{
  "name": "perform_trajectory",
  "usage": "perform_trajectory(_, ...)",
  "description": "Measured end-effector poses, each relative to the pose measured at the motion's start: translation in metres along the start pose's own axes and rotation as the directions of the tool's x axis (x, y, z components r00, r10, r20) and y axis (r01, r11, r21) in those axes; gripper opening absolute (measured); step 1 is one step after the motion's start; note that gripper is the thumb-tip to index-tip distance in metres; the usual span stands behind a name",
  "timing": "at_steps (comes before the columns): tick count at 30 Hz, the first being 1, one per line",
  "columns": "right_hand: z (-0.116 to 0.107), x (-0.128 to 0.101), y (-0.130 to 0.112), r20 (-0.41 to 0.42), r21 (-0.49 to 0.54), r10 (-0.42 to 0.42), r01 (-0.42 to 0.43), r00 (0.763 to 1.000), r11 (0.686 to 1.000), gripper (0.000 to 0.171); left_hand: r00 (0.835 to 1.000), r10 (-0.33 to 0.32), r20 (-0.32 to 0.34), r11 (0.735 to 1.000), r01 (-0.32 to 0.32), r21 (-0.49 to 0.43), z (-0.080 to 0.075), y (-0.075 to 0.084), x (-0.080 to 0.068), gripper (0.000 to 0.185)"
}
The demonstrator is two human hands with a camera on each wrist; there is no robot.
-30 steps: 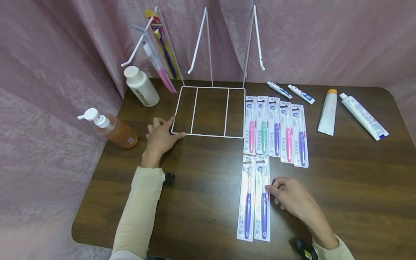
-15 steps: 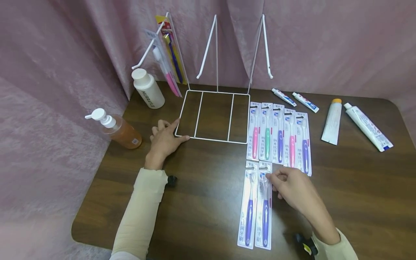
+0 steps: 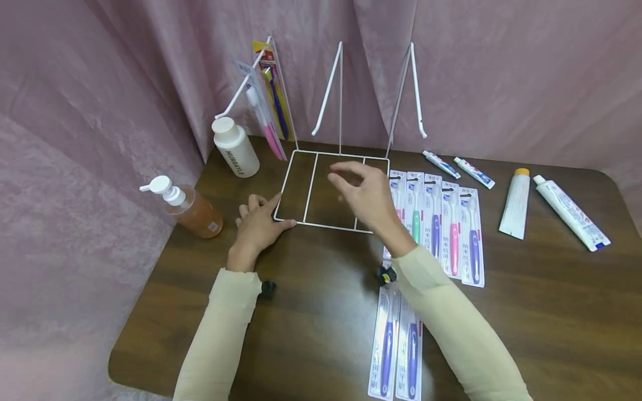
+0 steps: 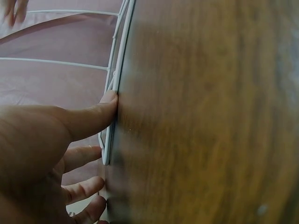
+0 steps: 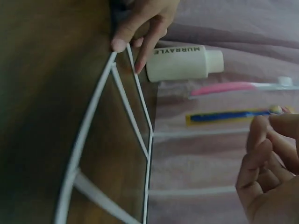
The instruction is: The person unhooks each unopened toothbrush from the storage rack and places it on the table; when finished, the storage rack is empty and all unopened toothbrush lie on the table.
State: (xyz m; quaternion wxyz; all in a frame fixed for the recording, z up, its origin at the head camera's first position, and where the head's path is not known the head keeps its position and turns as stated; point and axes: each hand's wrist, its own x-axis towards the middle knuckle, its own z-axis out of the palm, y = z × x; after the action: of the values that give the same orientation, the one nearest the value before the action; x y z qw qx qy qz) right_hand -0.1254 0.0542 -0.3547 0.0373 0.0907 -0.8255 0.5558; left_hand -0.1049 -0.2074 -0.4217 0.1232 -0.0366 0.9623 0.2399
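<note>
A white wire display rack (image 3: 331, 225) stands on the table, three arms jutting from its uprights. At its front left corner, my left hand (image 3: 258, 225) rests with thumb and index finger against the base wires. My right hand (image 3: 368, 195) hovers over the rack's base, fingers loosely bent, with nothing seen in it. From the left arm hang a pink-handled toothbrush (image 3: 264, 122) in a clear pack and a blue toothbrush (image 3: 278, 106) on a yellow card. Several packaged toothbrushes lie right of the rack, including a purple one (image 3: 474, 245); my right arm partly covers some.
A white MURRAYLE bottle (image 3: 237, 150) and an amber pump bottle (image 3: 198, 214) stand at the left. At the back right lie two small toothpaste tubes, one here (image 3: 473, 172), a white orange-capped tube (image 3: 515, 206) and a larger toothpaste tube (image 3: 573, 214). A pink curtain (image 3: 501, 78) hangs behind.
My right hand has left the purple toothbrush in the front row and moved left and away from me, over the rack. My left hand stays at the rack's corner. The head view has shifted slightly.
</note>
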Motion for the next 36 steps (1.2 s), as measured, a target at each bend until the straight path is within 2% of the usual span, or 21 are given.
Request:
perform_trajectory(3, 0.023, 0.028, -0.012, -0.017, 0.000, -0.055, 0.055, 0.998, 0.999, 0.030, 1.000, 0.004, -0.012, 1.000, -0.004, 0.007, -0.001, 0.000, 0.000, 0.089)
perform_trajectory(6, 0.044, 0.048, -0.023, -0.002, 0.007, -0.075, 0.075, 0.997, 0.997, 0.033, 1.000, 0.001, -0.021, 1.000, -0.001, 0.002, -0.001, -0.001, 0.000, 0.089)
perform_trajectory(10, 0.060, 0.063, -0.033, 0.028, -0.026, -0.086, 0.087, 0.996, 0.996, 0.039, 1.000, 0.001, -0.020, 1.000, -0.001, -0.009, 0.007, 0.001, -0.001, 0.088)
perform_trajectory(14, 0.072, 0.077, -0.044, 0.030, -0.126, -0.114, 0.117, 0.993, 0.985, 0.044, 1.000, 0.007, -0.020, 1.000, -0.007, -0.006, 0.008, 0.000, 0.000, 0.088)
perform_trajectory(18, 0.081, 0.089, -0.053, 0.042, -0.153, -0.106, 0.111, 0.994, 0.982, 0.046, 1.000, 0.005, -0.021, 1.000, -0.005, -0.014, 0.007, -0.003, 0.002, 0.089)
perform_trajectory(22, 0.088, 0.096, -0.059, 0.054, -0.167, -0.103, 0.111, 0.993, 0.980, 0.044, 1.000, 0.004, -0.013, 1.000, -0.004, -0.024, 0.004, -0.004, 0.002, 0.091)
perform_trajectory(29, 0.091, 0.097, -0.063, 0.028, -0.130, -0.196, 0.198, 0.980, 0.972, 0.030, 1.000, 0.003, -0.003, 1.000, -0.003, -0.023, 0.005, -0.006, 0.003, 0.092)
perform_trajectory(36, 0.087, 0.090, -0.066, -0.027, -0.026, -0.143, 0.142, 0.989, 0.990, 0.026, 1.000, -0.009, 0.004, 1.000, 0.009, -0.016, 0.005, -0.002, 0.002, 0.091)
